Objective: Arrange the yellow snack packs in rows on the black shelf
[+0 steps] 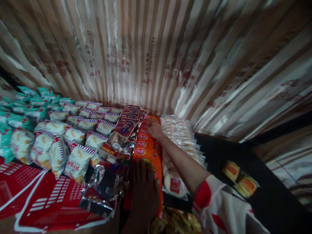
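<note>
A row of overlapping orange snack packets (149, 146) with round printed logos runs away from me. My left hand (143, 188) lies on their near end, palm down with the fingers stretched out. At the far end, my right hand (155, 130) reaches in with curled fingers and appears to grip an orange packet; its fingertips are partly hidden. Just left of the orange row lie dark red and brown packets (125, 125), with shiny packets (104, 188) nearer me. Clear-wrapped round pastries (174, 182) stand close along the right side, beneath my right forearm.
White bags with striped tops (79, 162) and green bags (20, 120) fill the left side. A red basket (56, 195) with white handles sits at lower left. Two yellow packs (246, 185) lie on the black surface at right. A pleated printed sheet (151, 48) hangs behind.
</note>
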Motion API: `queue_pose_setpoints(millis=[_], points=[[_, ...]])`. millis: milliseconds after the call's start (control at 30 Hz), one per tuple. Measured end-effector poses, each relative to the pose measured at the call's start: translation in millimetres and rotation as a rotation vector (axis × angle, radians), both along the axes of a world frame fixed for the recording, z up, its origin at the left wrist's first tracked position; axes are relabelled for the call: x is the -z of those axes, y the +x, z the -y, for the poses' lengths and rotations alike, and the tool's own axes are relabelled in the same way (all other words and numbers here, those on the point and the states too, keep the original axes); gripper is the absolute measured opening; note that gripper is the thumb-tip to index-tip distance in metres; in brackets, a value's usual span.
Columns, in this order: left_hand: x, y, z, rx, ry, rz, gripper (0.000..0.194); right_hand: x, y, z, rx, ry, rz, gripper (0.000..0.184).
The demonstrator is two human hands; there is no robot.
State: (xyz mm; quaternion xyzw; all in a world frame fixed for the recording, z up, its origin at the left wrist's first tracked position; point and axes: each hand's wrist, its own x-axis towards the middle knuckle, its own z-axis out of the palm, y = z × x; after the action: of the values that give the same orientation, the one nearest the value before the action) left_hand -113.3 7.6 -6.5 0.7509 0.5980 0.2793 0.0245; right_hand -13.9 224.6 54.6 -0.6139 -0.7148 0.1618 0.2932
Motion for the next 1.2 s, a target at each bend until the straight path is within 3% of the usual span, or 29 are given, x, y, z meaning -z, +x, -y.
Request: queue_pose_setpoints(millis=[100,200,300,467,533,667,833,967,1033,1100,1200], points=[[3.5,2,-1,-0.033,-0.007,-0.026,0.051,-25.3,18,35,0.103,0.016,-0.092,0.04],[2.4,2,-1,-0.054,-0.027,-0.029,0.048,-42.0,41,89,0.215,0.106,-0.5,0.036],[0.8,0,-2,-0.046,-0.037,0.009,0.047,-46.1,67,156,0.308,0.067,-0.713,0.041],[0.0,-2,-4,-0.023,-0.033,0.062,0.047,-20.2,106,259,0.576,-0.062,-0.69,0.052],[-1.4,-1,-5,-0.029,-0.03,0.063,0.046,-3.6,120,289,0.578,-0.119,-0.623,0.053],[-5.3,2,-6,-0.031,-0.023,0.028,0.047,20.3,139,329,0.589,-0.169,-0.599,0.051],[-18.5,3,1,0.004,0.008,0.012,0.049,29.6,137,358,0.562,-0.213,-0.499,0.045],[-32.0,4,32,0.175,0.058,0.098,0.034,48.3,122,380,0.367,-0.384,-0.389,0.048],[-29.8,7,59,0.302,0.034,0.155,0.031,63.8,115,394,0.263,-0.482,-0.248,0.045],[-18.2,11,93,0.414,-0.063,0.169,0.031,79.6,110,407,0.215,-0.541,-0.078,0.042],[11.8,15,143,0.545,-0.3,0.062,0.031,97.7,105,423,0.204,-0.601,0.121,0.044]])
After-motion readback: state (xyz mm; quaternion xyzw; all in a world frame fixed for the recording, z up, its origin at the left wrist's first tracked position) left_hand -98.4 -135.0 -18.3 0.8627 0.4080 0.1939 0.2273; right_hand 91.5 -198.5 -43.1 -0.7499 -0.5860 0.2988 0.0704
